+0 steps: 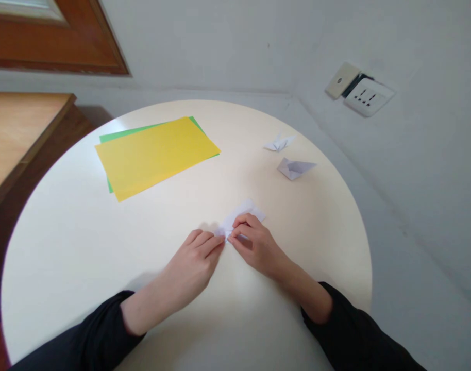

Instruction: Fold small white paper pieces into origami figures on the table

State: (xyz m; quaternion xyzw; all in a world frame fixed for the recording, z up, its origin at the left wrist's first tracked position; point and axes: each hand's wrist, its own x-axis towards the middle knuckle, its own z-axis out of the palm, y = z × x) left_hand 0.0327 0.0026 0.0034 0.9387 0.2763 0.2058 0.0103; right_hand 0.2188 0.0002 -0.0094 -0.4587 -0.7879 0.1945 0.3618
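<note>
Just below the middle of the frame we see a small piece of white paper (241, 216), thin and matte, folded into a narrow slanted shape with crisp edges, lying flat on the round table (65, 247). The table top is smooth, cream-coloured and slightly glossy, with a soft sheen near the lower centre.

Our left hand (195, 257) rests palm down with its fingers curled loosely together, their tips pressing on the lower left end of the folded paper. Our right hand (254, 242) lies over the paper's lower right part, fingers bent and closed down on it, thumb and forefinger seeming to pinch a fold; how much of the paper it grips we cannot tell. The two hands almost touch at the fingertips. Both forearms come in from the bottom edge in dark fabric sleeves (104, 335).

In the upper left part of the table lies a flat yellow sheet (154, 154), rectangular and smooth, resting askew on a green sheet (115, 136) that shows only as a thin border. In the upper right of the table sit two small folded white paper figures: one spiky, with pointed wings (280, 142), and below it one boat-like with angled flaps (295, 168). A pale plastic wall socket (369, 97) is at the upper right.
</note>
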